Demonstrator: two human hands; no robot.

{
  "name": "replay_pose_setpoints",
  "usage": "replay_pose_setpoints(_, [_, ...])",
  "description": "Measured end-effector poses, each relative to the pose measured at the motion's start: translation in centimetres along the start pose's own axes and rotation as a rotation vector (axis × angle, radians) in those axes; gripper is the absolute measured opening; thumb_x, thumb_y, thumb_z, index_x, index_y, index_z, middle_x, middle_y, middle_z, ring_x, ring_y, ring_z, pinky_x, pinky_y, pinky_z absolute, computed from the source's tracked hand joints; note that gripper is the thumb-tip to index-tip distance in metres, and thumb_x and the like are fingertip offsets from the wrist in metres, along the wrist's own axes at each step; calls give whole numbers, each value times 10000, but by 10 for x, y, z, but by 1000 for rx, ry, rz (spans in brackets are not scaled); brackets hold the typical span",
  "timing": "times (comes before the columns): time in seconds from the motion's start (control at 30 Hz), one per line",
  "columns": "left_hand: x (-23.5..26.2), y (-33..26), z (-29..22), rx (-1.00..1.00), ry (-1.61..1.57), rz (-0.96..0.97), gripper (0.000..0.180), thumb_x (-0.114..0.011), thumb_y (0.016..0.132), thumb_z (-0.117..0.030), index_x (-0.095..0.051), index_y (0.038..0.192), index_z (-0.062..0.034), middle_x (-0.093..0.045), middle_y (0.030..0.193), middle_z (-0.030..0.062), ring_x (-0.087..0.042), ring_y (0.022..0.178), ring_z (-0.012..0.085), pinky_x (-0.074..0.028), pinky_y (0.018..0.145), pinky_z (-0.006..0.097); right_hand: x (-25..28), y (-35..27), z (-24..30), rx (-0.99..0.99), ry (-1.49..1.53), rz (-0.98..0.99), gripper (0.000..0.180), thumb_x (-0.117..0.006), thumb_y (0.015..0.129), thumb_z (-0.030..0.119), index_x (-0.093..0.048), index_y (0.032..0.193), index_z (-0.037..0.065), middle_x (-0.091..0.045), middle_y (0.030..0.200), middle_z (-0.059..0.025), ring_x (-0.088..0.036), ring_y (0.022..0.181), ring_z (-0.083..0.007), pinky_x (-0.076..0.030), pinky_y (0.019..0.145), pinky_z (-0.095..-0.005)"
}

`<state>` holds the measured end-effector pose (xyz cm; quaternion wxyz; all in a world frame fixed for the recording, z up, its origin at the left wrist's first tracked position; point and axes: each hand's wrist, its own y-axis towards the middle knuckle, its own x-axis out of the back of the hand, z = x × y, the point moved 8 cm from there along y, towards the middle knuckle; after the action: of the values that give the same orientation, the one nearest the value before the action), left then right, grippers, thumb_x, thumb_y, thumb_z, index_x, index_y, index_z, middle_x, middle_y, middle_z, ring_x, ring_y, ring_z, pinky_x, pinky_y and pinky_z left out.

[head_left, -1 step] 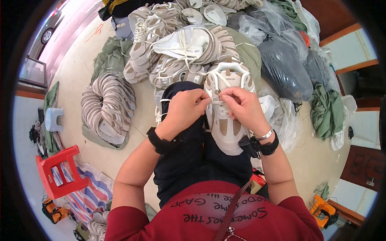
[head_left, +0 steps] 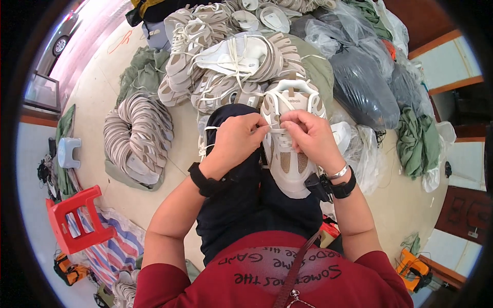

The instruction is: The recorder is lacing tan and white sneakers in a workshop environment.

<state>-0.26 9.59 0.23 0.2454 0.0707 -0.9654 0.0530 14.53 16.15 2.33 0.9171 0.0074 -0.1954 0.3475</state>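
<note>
White laces pinched in both hands over the lap-held shoe, piles crowding beyond.

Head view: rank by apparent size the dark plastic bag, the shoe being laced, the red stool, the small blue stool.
1. Dark plastic bag, largest.
2. Shoe being laced, though nearness to the camera inflates it.
3. Red stool, shrunk by rim distortion; its rank against the shoe is unsure.
4. Small blue stool, smallest.

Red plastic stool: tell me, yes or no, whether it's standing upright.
No, the red plastic stool lies tipped on its side on the floor, legs pointing sideways.
</note>
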Motion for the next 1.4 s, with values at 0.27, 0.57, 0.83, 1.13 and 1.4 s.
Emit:
replay_pose_setpoints(0.27, [2,1,-9,-55,153,-44,132,-649,817,-159,-657,850,-31,-559,585,106,-532,497,179,-415,510,332,1,-3,1,-27,15,-1,286,-576,938,106,-619,1192,-20,-714,933,-44,-578,581,-45,-489,511,-204])
replay_pose_setpoints(0.57, [-9,11,-5,-128,107,14,168,-604,831,-179,-617,834,-11,-596,660,148,-581,585,279,-448,576,380,0,3,13,-13,-40,80,286,-597,913,120,-625,1142,-50,-697,793,-91,-640,568,-115,-513,524,-266])
replay_pose_setpoints(0.83, [-10,16,3,-116,-6,7,152,-599,833,-153,-606,861,-4,-611,678,158,-603,633,335,-466,603,391,-6,8,7,-93,-6,150,297,-571,928,106,-607,1183,-43,-696,874,-67,-600,559,-76,-511,500,-233])
replay_pose_setpoints(1.13, [14,7,-48,-534,423,-250,323,-739,710,-127,-604,1001,-90,-559,1218,129,-567,1073,324,-467,852,419,-8,8,5,-104,12,177,245,-568,923,108,-624,1127,-15,-669,823,-50,-603,552,-84,-514,494,-241])
replay_pose_setpoints(1.4, [7,29,-36,-628,463,91,404,-796,645,-83,-544,961,-87,-519,1129,121,-530,1057,353,-445,850,426,-14,14,-3,-131,1,182,206,-558,929,118,-661,1073,13,-645,770,-35,-596,530,-85,-505,468,-249])
